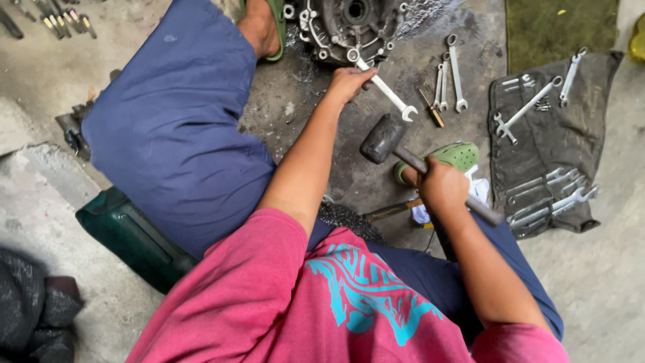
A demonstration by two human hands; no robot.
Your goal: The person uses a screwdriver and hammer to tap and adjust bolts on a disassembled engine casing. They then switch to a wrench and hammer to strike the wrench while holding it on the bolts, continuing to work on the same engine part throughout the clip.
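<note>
Shirt: one pink shirt with a turquoise print, nearest the camera, at the bottom edge.
Trousers: blue trousers; one leg runs up the left side, the other lies under the right arm.
Can: one dark green can on the floor, under the left thigh.
Right hand: the right hand has its grip closed tight round the handle of a mallet.
Mallet: one mallet, with a dark, rounded, scuffed head and a brownish handle; the head is tilted up to the left, the handle end sticks out lower right past the fist. It is held above the floor, between the two feet.
Sandals: two green sandals; one is just behind the mallet, the other is on the foot at the top.
Left hand: the left hand has its grip closed round the shaft of a spanner.
Held spanner: one silver spanner, ring end up against the engine case, open end pointing lower right.
Engine case: one grey metal engine case on the dirty floor, at the top, touching the spanner's ring end.
Loose spanners: three lie side by side on the floor, right of the held one.
Tool roll: one dark cloth roll spread open at the right, holding more spanners; their count is unclear.
</note>
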